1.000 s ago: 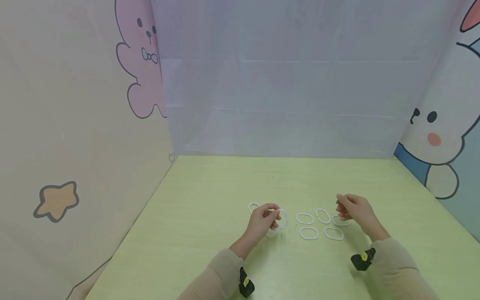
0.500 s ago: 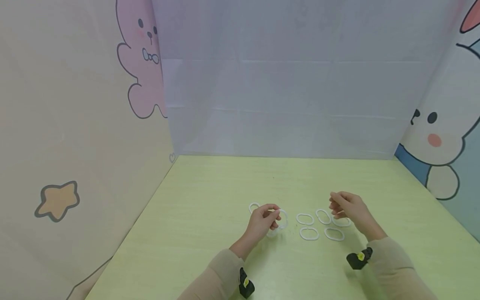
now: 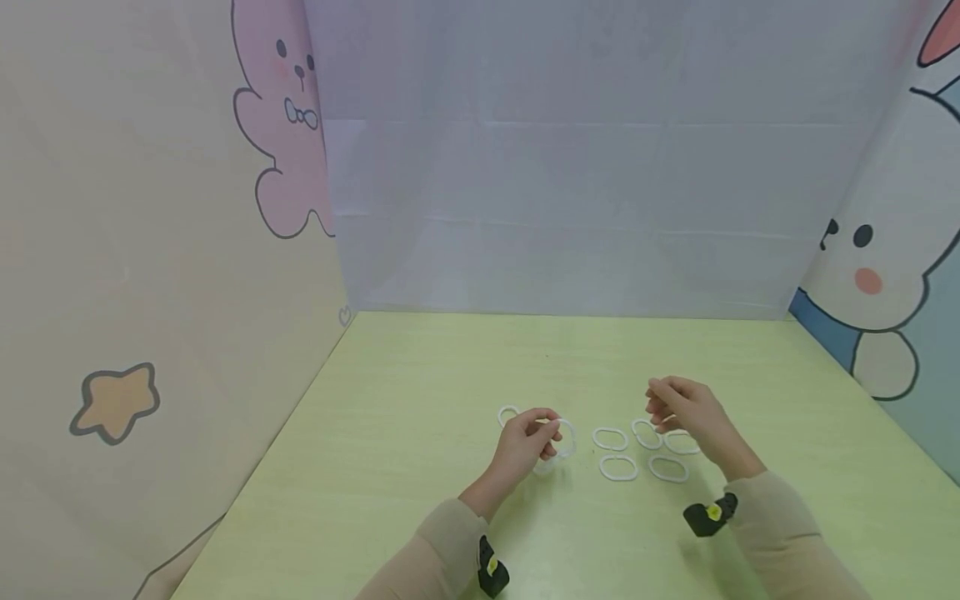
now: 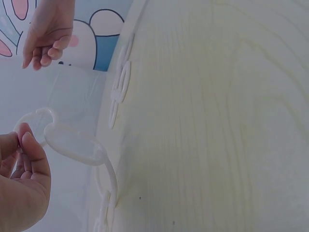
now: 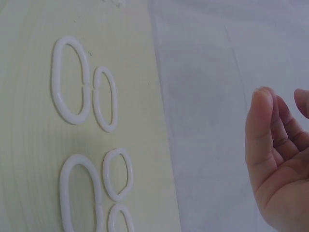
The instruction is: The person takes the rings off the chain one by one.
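My left hand (image 3: 522,442) pinches a white plastic chain link (image 4: 41,110) between thumb and fingertips, above the table. A second link (image 4: 79,158) is hooked through it, and more joined links (image 4: 113,186) hang down to the tabletop. In the head view the left hand hides part of this chain, whose far end (image 3: 509,407) shows beyond it. My right hand (image 3: 693,417) hovers with loosely bent fingers above the loose links, holding nothing. In the right wrist view its thumb and fingers (image 5: 260,125) stand apart.
Several loose white oval links lie on the pale yellow-green table (image 3: 420,375), among them one link (image 5: 56,77) beside a smaller-looking link (image 5: 115,104). Cloth walls (image 3: 570,183) with cartoon animals close in the back and sides. A black wrist camera (image 3: 705,520) sits under the right sleeve.
My right hand has moved left and slightly up, away from the rightmost loose link. The left hand keeps its hold on the link and has hardly moved.
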{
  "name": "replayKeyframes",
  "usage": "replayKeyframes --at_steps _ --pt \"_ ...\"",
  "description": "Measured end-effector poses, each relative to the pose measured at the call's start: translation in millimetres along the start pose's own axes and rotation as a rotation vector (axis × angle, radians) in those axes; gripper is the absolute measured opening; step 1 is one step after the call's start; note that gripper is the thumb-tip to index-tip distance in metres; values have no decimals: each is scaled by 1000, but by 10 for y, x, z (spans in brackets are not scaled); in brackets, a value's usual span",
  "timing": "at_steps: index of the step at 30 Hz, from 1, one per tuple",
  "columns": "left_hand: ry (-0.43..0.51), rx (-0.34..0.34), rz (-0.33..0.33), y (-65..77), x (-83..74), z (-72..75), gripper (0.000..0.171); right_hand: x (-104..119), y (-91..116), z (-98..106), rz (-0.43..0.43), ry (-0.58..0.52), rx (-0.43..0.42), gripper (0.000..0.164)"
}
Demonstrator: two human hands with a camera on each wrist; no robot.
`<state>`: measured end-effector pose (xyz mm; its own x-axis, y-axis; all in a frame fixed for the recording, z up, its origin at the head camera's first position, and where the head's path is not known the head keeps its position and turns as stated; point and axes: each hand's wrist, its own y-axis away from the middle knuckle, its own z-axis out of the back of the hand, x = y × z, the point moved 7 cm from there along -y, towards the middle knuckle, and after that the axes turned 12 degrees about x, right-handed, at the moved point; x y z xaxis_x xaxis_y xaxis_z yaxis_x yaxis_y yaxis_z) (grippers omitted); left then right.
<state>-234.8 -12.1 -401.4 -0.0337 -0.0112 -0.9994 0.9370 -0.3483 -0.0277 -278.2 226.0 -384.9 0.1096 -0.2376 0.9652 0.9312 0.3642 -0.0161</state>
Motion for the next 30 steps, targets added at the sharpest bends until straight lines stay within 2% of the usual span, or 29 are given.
replayKeyframes --at_steps 8,30 --pt "3 -6 -5 -144 265 54 12 83 -13 -75 21 -9 27 34" --pt "9 19 0 -144 286 72 13 235 -60 -344 42 -30 91 33"
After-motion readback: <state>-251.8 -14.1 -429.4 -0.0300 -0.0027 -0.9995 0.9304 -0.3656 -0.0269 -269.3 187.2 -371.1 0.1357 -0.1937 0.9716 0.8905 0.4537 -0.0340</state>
